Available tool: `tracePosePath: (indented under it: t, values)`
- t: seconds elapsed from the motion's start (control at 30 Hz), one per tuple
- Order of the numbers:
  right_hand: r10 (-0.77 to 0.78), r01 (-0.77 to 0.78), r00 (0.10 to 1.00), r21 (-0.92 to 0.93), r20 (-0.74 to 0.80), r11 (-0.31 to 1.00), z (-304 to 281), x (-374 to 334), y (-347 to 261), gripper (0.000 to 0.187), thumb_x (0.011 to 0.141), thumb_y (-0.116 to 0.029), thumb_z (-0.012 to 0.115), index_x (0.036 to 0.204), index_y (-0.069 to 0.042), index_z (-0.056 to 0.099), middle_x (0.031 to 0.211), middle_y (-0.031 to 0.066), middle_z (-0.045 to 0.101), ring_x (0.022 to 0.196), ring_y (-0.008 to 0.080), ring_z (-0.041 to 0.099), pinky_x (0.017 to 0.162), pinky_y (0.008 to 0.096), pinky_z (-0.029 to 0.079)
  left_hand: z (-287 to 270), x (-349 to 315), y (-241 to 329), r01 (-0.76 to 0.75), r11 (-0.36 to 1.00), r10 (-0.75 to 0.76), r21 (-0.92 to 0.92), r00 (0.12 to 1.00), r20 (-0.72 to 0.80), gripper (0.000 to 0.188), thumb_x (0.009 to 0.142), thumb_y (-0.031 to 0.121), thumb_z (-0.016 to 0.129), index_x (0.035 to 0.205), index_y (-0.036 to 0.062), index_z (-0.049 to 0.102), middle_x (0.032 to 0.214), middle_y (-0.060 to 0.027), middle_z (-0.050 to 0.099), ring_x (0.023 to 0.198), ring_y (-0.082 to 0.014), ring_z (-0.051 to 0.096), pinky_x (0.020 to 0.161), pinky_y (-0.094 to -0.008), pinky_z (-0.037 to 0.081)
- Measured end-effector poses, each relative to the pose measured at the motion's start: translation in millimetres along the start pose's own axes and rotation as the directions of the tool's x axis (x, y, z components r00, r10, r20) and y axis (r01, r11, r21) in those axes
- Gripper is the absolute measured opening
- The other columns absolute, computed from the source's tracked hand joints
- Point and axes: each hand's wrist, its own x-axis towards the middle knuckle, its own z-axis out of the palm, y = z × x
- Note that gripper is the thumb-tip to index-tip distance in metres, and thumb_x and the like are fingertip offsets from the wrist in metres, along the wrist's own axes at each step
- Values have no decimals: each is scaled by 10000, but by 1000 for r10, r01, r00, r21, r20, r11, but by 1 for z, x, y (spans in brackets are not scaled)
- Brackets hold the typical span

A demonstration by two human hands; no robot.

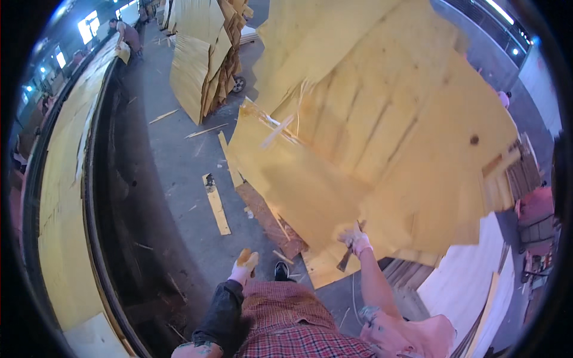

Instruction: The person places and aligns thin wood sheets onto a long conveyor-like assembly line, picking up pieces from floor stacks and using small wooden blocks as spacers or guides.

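Note:
My right hand (356, 241), in a pale glove, is closed round a short hand tool (344, 261) with a dark, flared lower end; its exact kind is unclear. That hand is over the near edge of a large stack of yellowish wood veneer sheets (370, 125). On the stack's left side, a sheet has a torn, splintered edge (280, 125). My left hand (244, 266), in a pale glove with brownish fingers, hangs left of the stack above the floor. Its fingers are curled, and whatever they may hold is hidden.
On the left runs a long conveyor (65, 179) carrying veneer, with another person (128, 37) at its far end. More veneer stands on a wheeled cart (206, 59). Wood strips (216, 204) litter the grey floor. White sheets (471, 286) lie at the right.

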Motion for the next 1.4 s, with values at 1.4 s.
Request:
tracePosePath:
  t: [1.4]
  values:
    - [-830,112,195,-853,522,-510,308,198,-534,415,868,-222,443,1274,-158,383,1350,56,332,1115,263,459,905,325,398,23,305,48,259,744,-348,-616,937,-25,187,729,63,611,897,115,549,622,5,521,477,-116,495,376,-262,388]
